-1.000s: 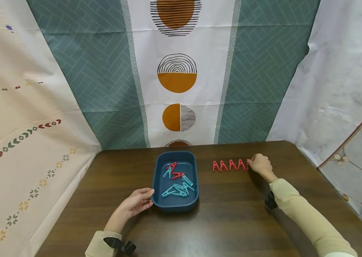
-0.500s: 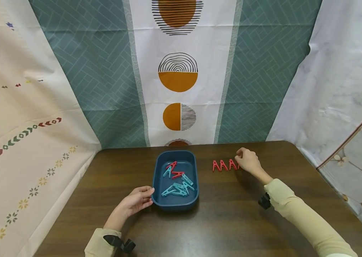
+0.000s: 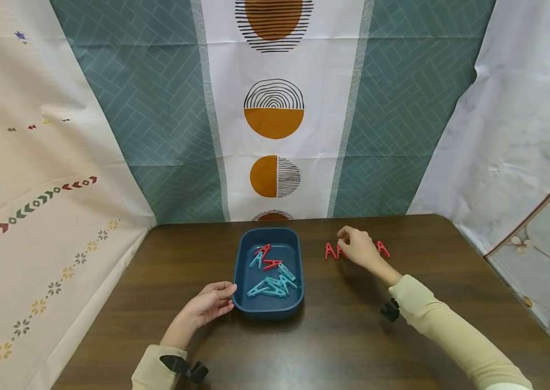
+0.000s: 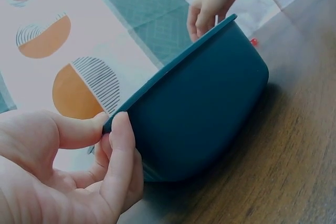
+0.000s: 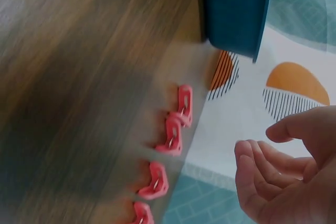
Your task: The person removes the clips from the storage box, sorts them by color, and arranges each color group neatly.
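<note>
Red clothespins (image 3: 331,252) stand in a row near the table's (image 3: 343,346) far edge, under the empty, loosely curled right hand (image 3: 358,250). Light, stiff and springy, they look best pinched at the legs. The left hand (image 3: 208,304) grips the blue tray's (image 3: 243,281) rim.

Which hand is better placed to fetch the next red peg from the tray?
Probably the right hand: empty, near the blue plastic tray. The left hand grips its rim.
</note>
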A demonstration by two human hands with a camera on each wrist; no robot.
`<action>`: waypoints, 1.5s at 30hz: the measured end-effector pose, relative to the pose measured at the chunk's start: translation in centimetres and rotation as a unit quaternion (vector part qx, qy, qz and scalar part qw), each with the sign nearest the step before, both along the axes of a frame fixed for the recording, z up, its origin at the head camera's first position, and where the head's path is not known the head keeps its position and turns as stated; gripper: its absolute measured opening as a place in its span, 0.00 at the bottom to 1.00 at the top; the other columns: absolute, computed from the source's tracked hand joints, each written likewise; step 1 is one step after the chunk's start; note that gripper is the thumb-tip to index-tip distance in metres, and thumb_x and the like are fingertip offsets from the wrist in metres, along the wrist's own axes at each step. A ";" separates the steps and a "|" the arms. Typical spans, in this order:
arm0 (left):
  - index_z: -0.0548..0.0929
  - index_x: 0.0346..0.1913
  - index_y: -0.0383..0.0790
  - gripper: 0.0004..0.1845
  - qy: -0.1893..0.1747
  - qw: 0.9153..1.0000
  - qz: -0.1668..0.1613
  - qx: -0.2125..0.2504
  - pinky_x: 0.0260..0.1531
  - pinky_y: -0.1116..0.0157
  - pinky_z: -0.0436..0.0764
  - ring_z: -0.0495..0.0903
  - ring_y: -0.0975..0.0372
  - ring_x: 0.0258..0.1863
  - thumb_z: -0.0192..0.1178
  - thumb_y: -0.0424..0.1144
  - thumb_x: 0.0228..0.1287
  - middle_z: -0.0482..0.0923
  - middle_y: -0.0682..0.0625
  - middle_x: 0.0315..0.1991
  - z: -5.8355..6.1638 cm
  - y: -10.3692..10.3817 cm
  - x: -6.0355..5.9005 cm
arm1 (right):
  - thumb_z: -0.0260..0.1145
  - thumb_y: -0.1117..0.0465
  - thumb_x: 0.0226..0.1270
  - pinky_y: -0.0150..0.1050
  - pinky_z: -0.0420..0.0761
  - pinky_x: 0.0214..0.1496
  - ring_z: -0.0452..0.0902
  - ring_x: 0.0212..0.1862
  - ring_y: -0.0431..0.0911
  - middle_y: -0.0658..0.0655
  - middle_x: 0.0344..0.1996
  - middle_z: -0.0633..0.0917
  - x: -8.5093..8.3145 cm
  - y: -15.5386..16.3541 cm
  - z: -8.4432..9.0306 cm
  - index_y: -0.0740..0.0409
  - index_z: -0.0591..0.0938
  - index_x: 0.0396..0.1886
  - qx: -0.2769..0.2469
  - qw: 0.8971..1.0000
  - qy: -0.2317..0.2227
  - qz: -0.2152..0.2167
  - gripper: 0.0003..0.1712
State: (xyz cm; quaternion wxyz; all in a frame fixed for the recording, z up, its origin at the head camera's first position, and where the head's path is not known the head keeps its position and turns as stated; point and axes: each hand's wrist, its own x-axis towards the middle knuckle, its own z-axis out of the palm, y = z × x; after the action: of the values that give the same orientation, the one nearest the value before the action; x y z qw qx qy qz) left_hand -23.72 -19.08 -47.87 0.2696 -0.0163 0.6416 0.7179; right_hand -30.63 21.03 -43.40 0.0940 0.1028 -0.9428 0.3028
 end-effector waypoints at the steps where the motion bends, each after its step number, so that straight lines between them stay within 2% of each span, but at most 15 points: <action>1: 0.74 0.43 0.38 0.09 0.000 1.000 -0.001 0.000 0.34 0.73 0.83 0.78 0.68 0.25 0.57 0.41 0.70 0.77 0.53 0.27 0.0 0.0 0.0 | 0.58 0.64 0.64 0.35 0.69 0.23 0.70 0.22 0.42 0.60 0.32 0.86 0.0 -0.2 0.0 0.65 0.81 0.45 0.001 1.000 0.001 0.006 0.13; 7: 0.74 0.38 0.41 0.05 0.004 1.000 -0.009 -0.002 0.34 0.72 0.83 0.77 0.68 0.24 0.54 0.39 0.72 0.76 0.54 0.25 0.0 0.1 0.0 | 0.60 0.64 0.65 0.35 0.71 0.26 0.72 0.25 0.42 0.57 0.32 0.86 0.0 -1.8 0.3 0.64 0.83 0.42 0.005 0.999 0.011 0.032 0.10; 15: 0.74 0.34 0.44 0.06 0.016 1.000 -0.012 -0.006 0.34 0.73 0.83 0.78 0.68 0.25 0.54 0.39 0.72 0.76 0.55 0.25 0.3 0.0 -0.1 | 0.61 0.63 0.67 0.36 0.77 0.29 0.76 0.26 0.40 0.55 0.30 0.86 -0.1 -3.9 0.5 0.59 0.83 0.39 0.006 0.998 0.017 0.066 0.07; 21: 0.74 0.33 0.44 0.07 0.012 1.000 -0.010 0.005 0.34 0.73 0.83 0.77 0.67 0.26 0.54 0.37 0.72 0.75 0.54 0.26 0.3 0.2 -0.1 | 0.63 0.63 0.65 0.38 0.80 0.34 0.77 0.30 0.42 0.54 0.30 0.86 -0.1 -5.4 0.3 0.59 0.84 0.37 0.018 0.996 0.027 0.081 0.06; 34: 0.74 0.35 0.43 0.05 0.009 1.000 -0.013 0.007 0.34 0.73 0.83 0.77 0.67 0.26 0.54 0.38 0.72 0.76 0.54 0.26 0.4 -0.1 0.1 | 0.63 0.64 0.64 0.33 0.77 0.30 0.74 0.28 0.40 0.53 0.28 0.84 -0.7 -7.9 -0.1 0.59 0.84 0.36 0.014 0.993 0.036 0.110 0.05; 45: 0.74 0.33 0.42 0.07 0.008 1.000 -0.012 0.008 0.33 0.73 0.83 0.77 0.68 0.25 0.51 0.36 0.73 0.75 0.54 0.25 0.3 0.1 0.1 | 0.62 0.64 0.66 0.32 0.78 0.34 0.75 0.31 0.39 0.53 0.32 0.83 -0.9 -10.1 -0.4 0.58 0.84 0.37 0.022 0.987 0.036 0.156 0.06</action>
State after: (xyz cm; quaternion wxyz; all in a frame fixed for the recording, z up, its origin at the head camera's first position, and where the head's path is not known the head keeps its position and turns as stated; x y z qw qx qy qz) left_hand -23.64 -18.98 -47.55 0.2729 -0.0008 0.6383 0.7198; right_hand -31.53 10.93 -43.81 0.0770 0.2618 -0.9177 0.2888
